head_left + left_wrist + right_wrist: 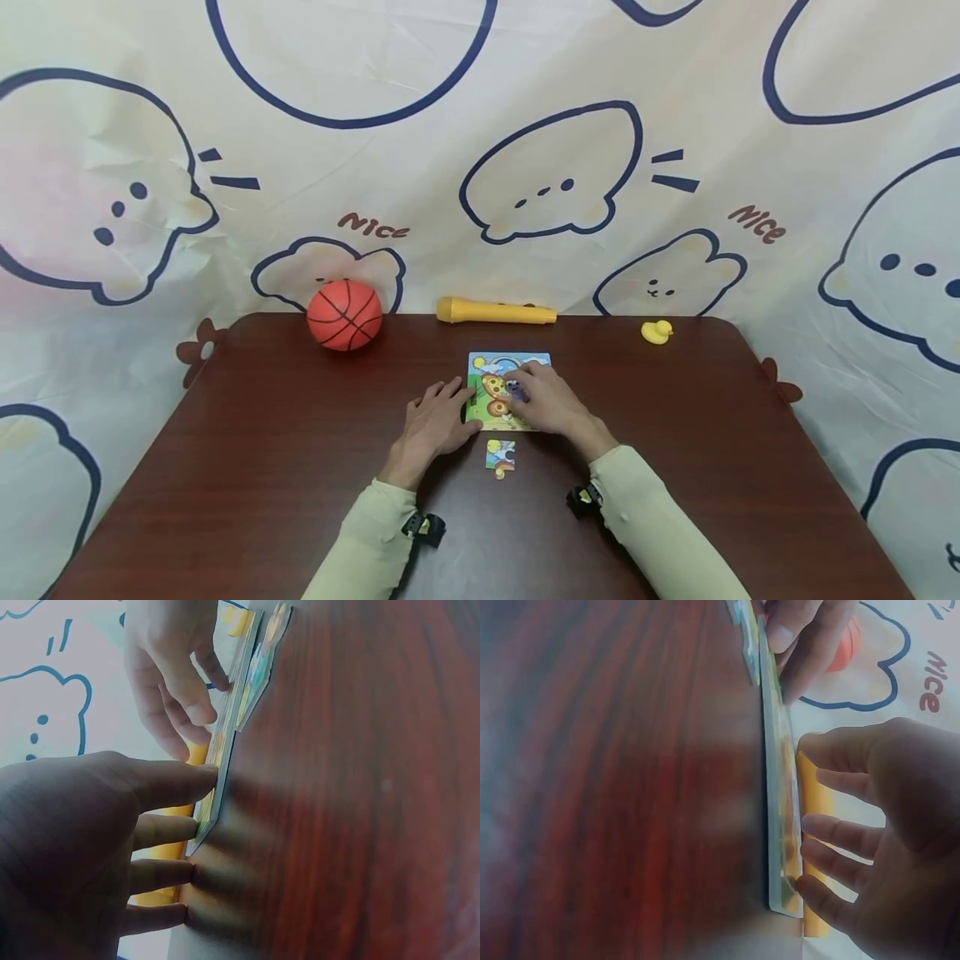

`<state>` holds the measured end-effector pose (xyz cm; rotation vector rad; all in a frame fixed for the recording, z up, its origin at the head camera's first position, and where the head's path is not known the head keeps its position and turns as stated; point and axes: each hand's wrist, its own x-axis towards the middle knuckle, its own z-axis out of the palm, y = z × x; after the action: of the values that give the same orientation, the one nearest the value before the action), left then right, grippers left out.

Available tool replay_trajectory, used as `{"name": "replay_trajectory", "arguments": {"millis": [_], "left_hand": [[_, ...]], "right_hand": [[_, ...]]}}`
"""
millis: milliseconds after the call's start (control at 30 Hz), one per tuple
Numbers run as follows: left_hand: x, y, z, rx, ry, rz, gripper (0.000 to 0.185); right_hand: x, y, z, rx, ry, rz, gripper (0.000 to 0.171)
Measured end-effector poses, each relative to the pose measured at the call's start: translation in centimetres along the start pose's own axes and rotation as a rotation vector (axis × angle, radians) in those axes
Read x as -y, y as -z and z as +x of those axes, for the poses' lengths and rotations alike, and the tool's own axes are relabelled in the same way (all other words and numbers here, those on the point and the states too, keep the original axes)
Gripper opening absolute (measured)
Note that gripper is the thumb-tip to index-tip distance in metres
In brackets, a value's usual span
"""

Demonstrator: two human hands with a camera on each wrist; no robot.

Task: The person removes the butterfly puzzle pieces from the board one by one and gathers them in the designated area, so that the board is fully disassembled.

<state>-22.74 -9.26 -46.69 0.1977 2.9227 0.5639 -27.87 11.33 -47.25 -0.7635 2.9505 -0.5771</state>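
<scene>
A colourful jigsaw puzzle board [487, 425] with cartoon animals lies flat on the table. My left hand [437, 421] rests at its left edge, fingers spread; in the left wrist view the thumb touches the board's near edge and other fingertips reach the tabletop. Over the board's right part is my right hand [551, 398], its fingertips on or just above the picture. The right wrist view shows those fingers [840, 859] spread and slightly bent, with no piece seen between them. One loose puzzle piece [500, 455] lies just in front of the board.
Along the table's back edge stand an orange-red toy basketball [345, 315] on the left, a yellow toy microphone [497, 312] in the middle and a yellow rubber duck [657, 332] on the right. A printed curtain [420, 183] hangs behind the dark wooden table [262, 500].
</scene>
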Motion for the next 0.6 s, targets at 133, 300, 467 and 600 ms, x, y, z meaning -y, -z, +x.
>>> {"name": "replay_trajectory", "arguments": {"millis": [133,300,467,600], "left_hand": [[0.0,-0.1,0.0,0.000,0.004,-0.001,0.058],[0.0,-0.1,0.2,-0.008,0.016,-0.002,0.058],[-0.1,-0.1,0.2,-0.012,0.018,-0.002,0.058],[-0.2,-0.2,0.1,-0.005,0.022,0.000,0.059]], "right_hand": [[-0.1,-0.2,0.5,0.018,-0.013,-0.010,0.042],[-0.2,-0.1,1.5,0.033,-0.025,-0.021,0.041],[-0.3,0.0,2.4,0.030,-0.056,-0.017,0.042],[-0.5,-0.1,2.8,0.044,-0.098,-0.006,0.042]]}}
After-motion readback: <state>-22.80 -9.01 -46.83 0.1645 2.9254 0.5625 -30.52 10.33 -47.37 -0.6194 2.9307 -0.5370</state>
